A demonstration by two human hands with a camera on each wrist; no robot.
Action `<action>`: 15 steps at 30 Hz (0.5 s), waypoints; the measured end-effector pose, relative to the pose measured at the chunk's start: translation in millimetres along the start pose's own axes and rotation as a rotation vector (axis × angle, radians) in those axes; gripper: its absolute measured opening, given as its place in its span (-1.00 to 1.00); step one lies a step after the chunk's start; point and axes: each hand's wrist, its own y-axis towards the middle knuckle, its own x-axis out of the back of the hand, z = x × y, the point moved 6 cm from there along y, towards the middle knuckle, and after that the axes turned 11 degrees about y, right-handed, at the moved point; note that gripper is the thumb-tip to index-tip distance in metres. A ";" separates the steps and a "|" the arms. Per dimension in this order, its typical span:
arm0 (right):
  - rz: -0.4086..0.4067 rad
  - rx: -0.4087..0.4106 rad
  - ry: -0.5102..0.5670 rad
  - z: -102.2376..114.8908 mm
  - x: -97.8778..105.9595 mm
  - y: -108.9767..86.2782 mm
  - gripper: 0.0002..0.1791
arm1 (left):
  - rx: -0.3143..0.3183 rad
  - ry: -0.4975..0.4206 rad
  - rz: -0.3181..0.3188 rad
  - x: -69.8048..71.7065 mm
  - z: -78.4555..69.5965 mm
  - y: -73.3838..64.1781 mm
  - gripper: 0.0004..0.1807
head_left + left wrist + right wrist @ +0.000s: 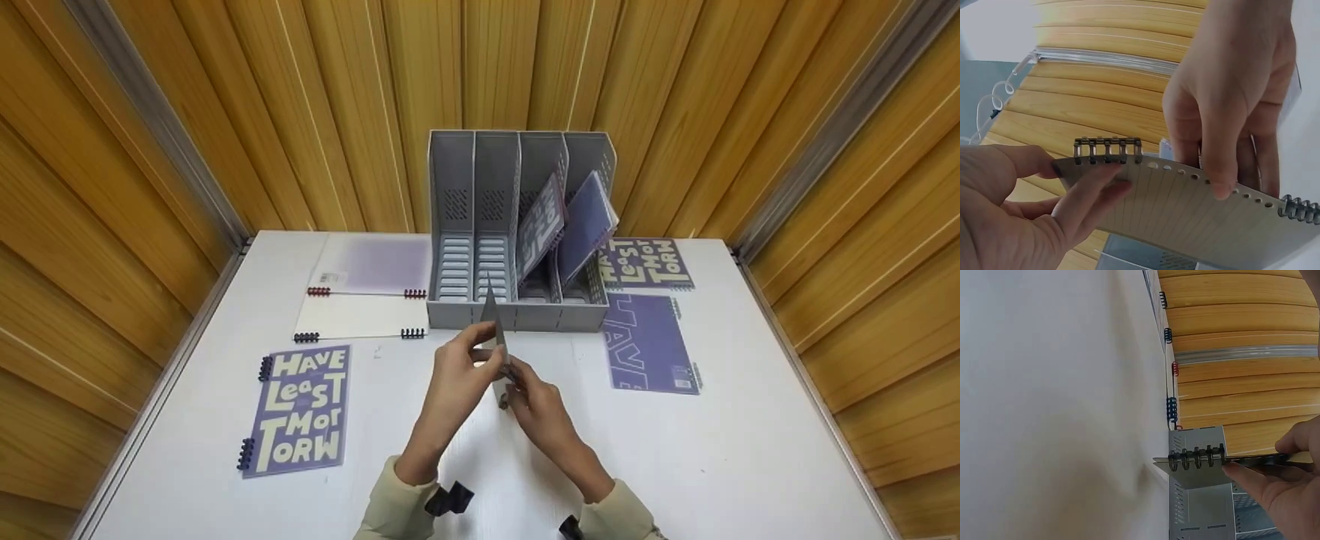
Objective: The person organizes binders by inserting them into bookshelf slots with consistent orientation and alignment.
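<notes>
Both hands hold a grey ring-bound notebook [491,311] upright, edge-on to the head view, just in front of the grey file holder [517,317]. The left hand [450,379] grips it beside one set of dark rings [1107,151], fingers on either side of the covers. Further along the punched edge, the right hand [546,416] pinches it, its thumb pressing over the row of holes in the left wrist view. A second set of rings [1300,211] sits at the other end. Two notebooks lean in the holder's right compartments, one lettered [541,229], one purple [585,221].
Left of the holder lie a pale lilac notebook [382,262] with red rings and a cream one [360,316] with black rings. A lettered purple notebook [304,411] lies nearer. Two more purple notebooks, one lettered [652,262] and one outlined [652,345], lie to the right.
</notes>
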 end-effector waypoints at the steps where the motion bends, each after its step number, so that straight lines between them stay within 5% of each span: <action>1: -0.017 0.000 -0.002 1.0 1.1 0.2 -0.43 | -0.019 0.036 -0.007 -1.2 -4.3 -0.9 -0.55; 15: -0.144 -0.044 -0.025 6.5 6.5 -2.9 -0.83 | -0.144 0.328 -0.086 -21.1 -39.4 -9.9 -0.54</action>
